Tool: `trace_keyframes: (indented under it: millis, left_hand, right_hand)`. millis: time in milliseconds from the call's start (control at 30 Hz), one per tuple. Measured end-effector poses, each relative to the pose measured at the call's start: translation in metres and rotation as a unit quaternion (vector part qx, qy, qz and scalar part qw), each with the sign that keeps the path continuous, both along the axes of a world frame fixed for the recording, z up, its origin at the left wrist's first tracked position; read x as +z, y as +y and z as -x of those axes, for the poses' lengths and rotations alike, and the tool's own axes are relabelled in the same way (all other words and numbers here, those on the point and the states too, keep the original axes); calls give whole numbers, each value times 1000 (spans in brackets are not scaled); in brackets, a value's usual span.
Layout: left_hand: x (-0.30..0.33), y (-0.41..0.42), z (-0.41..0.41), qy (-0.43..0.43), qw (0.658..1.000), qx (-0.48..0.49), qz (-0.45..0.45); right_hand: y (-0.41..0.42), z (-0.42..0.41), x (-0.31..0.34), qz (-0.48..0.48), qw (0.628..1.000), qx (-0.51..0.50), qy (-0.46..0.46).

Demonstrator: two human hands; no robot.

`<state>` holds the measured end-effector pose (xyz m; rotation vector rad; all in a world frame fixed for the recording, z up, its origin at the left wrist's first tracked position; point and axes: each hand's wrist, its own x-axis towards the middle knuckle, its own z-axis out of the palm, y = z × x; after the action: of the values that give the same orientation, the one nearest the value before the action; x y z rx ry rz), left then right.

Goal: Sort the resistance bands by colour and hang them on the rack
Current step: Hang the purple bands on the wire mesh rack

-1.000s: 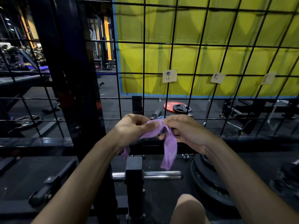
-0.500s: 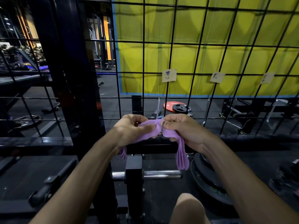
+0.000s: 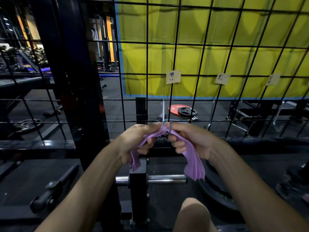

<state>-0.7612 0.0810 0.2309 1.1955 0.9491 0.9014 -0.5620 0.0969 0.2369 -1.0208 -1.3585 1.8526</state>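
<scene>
Both hands meet low in front of a black wire-grid rack (image 3: 173, 74). Her or his left hand (image 3: 137, 141) curls around one end of a bunch of flat purple rubber resistance bands (image 3: 194, 163), and the right hand (image 3: 190, 141) pinches the other end, fingers bent tight around the rubber. Between the hands the bands bunch at a thin pale metal hook (image 3: 163, 113) that hangs from the grid just beneath a small paper label with a purple mark (image 3: 173, 77); whether the bands are already over the hook is unclear. Loose ends droop below each hand, above a short chrome bar (image 3: 166, 179). Two more paper labels (image 3: 222, 79) sit further right on the same wire. From here, the likely trouble is a slip: several stacked loops could fan apart, so one misses the hook and drops to the dark floor. Pulling hard might also swing the thin hook sideways and spill the whole bunch.
</scene>
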Motion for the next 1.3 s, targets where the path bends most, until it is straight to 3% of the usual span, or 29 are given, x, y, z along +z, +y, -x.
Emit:
trace_keyframes:
  millis: [300, 567, 733, 833, 967, 1100, 1300]
  left_hand:
    - [-32, -19, -23, -209, 973, 27, 92]
    - [-61, -29, -17, -170, 984, 48, 9]
    - [-89, -38, -1, -81, 994, 54, -56]
    - [-102, -45, 1, -118, 991, 51, -24]
    - [-114, -51, -3, -196, 977, 46, 66]
    - [-120, -53, -5, -224, 964, 69, 125]
    - [-133, -50, -9, -242, 954, 83, 158]
  right_hand:
    - [-3, 7, -21, 54, 992, 34, 112]
    - [-21, 11, -30, -66, 995, -62, -33]
    - [-37, 1, -56, -128, 986, -109, -13]
    - [-51, -4, -77, -111, 981, -140, 70]
    - [-59, -4, -102, 28, 969, -147, 197]
    - [-55, 1, -130, 149, 926, -158, 309]
    - [-53, 10, -149, 175, 895, -149, 384]
